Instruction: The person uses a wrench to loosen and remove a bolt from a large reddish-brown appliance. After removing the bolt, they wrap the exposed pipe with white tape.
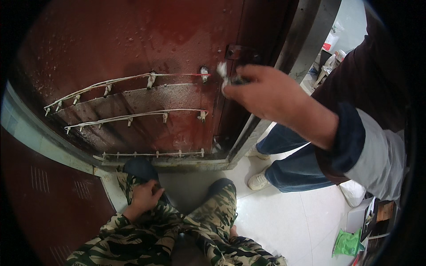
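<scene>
My left hand (146, 196) rests on my left knee, in a camouflage sleeve. Its thumb and fingers sit a little apart, and I see nothing held in them. Only a sliver of my right hand (234, 231) shows beside my right thigh; its fingers are hidden. In front of me stands a dark red metal panel (177, 133) with rows of small whitish terminals (151, 80) joined by pale wires (128, 119). From the right, a co-worker's hand (262, 91) pinches a small white-tipped thing (222, 70), blurred, close to the upper row's right end.
The co-worker's legs in jeans (293, 167) and pale shoes (259, 180) stand on the white tiled floor (284, 213). A green plastic packet (348, 243) lies at the lower right, among boxes. A dark red vented panel (49, 195) is at the left. A metal frame (242, 142) edges the main panel.
</scene>
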Motion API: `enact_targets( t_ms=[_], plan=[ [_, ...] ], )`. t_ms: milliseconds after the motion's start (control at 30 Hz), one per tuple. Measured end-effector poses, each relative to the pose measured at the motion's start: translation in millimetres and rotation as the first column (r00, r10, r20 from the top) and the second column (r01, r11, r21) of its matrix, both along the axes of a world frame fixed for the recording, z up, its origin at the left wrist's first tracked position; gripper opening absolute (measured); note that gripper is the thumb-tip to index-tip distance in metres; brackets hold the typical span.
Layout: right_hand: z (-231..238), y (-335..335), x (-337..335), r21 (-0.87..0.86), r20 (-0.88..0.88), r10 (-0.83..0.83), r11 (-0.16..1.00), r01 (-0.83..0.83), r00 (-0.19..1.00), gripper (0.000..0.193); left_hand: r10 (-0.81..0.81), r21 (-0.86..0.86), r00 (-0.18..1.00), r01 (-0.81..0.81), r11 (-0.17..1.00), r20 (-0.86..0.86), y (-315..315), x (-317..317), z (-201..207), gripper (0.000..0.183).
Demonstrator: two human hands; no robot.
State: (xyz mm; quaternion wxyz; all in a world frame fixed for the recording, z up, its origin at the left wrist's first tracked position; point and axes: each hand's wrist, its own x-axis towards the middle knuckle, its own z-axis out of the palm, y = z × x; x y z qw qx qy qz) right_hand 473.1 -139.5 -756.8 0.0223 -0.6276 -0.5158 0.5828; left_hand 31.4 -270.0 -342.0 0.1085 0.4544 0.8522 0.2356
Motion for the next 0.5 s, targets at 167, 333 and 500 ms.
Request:
enact_targets(
  t_ms=[167, 333, 500],
  plan=[
    [-43.6, 1.2, 9.3, 0.267, 0.007, 0.211, 0.941, -0.205, 0.977, 0.044, -0.027, -0.055, 0.997, 0.023, 0.998, -0.071, 2.4, 2.1, -0.1, 0.032],
    [-31.4, -5.9, 9.2, 0.129, 0.081, 0.048, 0.99, -0.059, 0.996, 0.042, -0.04, -0.051, 0.996, 0.036, 0.998, -0.076, 4.1, 3.0, 0.0, 0.031],
    [-10.9, -1.7, 1.4, 0.11, 0.103, 0.053, 0.992, -0.064, 0.993, 0.042, -0.048, -0.075, 0.996, 0.043, 0.996, -0.072, 4.2, 5.8, 0.8, 0.034]
  ],
)
